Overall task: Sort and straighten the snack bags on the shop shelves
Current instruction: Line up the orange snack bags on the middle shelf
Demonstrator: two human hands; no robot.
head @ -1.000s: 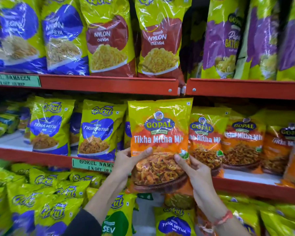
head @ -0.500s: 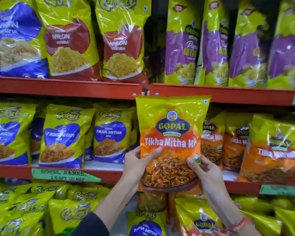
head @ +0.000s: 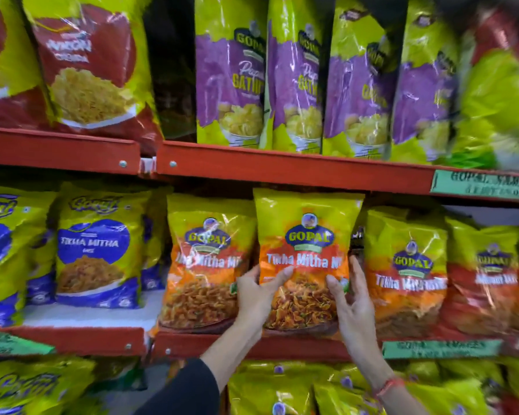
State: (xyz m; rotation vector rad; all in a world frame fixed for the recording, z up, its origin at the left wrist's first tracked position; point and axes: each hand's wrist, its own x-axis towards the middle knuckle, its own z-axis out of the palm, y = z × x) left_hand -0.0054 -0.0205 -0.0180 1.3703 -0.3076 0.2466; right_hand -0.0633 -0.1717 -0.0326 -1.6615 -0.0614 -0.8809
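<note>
Bag moved from aisle into row | I grip upright glossy orange-yellow plastic Tikha Mitha snack bag [head: 304,259] | left hand [head: 253,290] at 9, right hand [head: 352,298] at 3, fingers clamped | shelf gap at 12

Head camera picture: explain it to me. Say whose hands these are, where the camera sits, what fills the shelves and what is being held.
There is no machine here. A person wears a wide-angle camera on the head, looking forward and down at their own two bare hands. The left hand and the right hand grip the lower sides of one orange Gopal bag, upright at the middle shelf. Similar orange bags stand either side of it, blue-labelled bags further left. The top shelf carries purple bags and red bags. Parts of the picture are blurred.
</note>
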